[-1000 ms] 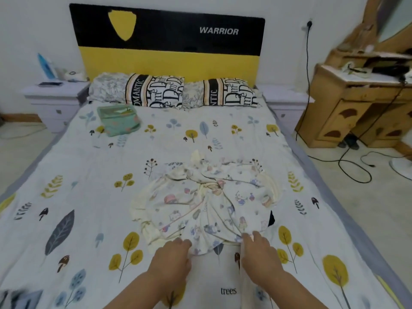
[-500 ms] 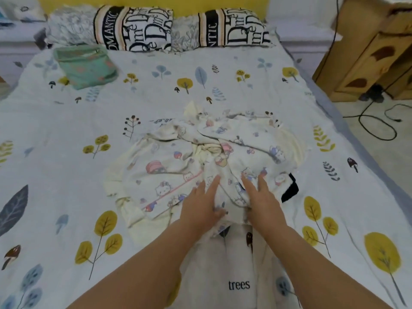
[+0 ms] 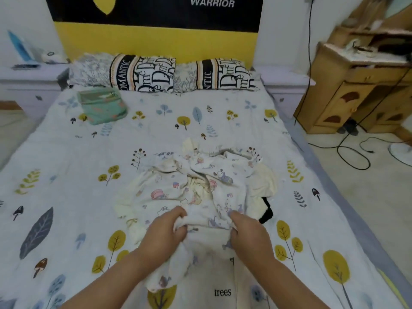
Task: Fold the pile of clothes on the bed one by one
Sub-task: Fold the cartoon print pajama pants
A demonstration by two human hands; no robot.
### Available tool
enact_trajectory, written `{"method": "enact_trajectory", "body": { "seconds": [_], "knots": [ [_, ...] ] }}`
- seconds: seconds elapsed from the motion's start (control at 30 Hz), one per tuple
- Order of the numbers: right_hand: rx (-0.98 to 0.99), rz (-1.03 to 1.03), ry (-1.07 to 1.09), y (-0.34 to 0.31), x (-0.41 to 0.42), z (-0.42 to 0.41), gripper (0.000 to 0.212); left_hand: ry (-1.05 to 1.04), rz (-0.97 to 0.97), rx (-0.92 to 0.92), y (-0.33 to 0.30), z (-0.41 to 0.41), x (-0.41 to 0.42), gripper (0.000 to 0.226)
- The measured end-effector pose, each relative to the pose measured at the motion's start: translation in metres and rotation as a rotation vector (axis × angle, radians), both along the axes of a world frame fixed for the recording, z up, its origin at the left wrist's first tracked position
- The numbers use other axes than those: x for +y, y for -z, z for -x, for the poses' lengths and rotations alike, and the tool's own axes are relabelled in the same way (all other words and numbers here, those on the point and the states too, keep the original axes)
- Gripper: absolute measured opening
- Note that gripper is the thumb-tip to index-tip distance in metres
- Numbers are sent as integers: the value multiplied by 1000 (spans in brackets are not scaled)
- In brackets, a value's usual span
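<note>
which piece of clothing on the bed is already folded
The green garment near the pillows: a neat folded square, alone. The cartoon-print pile stays crumpled.

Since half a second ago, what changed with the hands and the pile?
Both hands lay flat on the pile; now the left hand and right hand grip a white printed garment, drawing it toward the person. The pile and folded green cloth stayed put.
</note>
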State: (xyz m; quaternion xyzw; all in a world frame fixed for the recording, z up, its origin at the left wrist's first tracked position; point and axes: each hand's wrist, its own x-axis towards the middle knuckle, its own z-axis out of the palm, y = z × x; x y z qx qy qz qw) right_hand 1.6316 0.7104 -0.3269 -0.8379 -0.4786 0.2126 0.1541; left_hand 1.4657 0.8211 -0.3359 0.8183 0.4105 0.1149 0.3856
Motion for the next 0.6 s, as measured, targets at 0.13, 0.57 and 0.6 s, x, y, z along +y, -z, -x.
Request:
{"method": "enact_trajectory", "body": {
  "seconds": [0.13, 0.57, 0.6],
  "knots": [
    [-28, -127, 11, -80, -8, 10, 17, -64, -67, -176, -88, 13, -3, 23],
    [149, -351, 28, -238, -61, 88, 25, -78, -313, -564, -350, 67, -53, 24],
    [161, -369, 41, -244, -63, 95, 24, -63, -332, -564, -362, 73, -58, 22]
  ]
}}
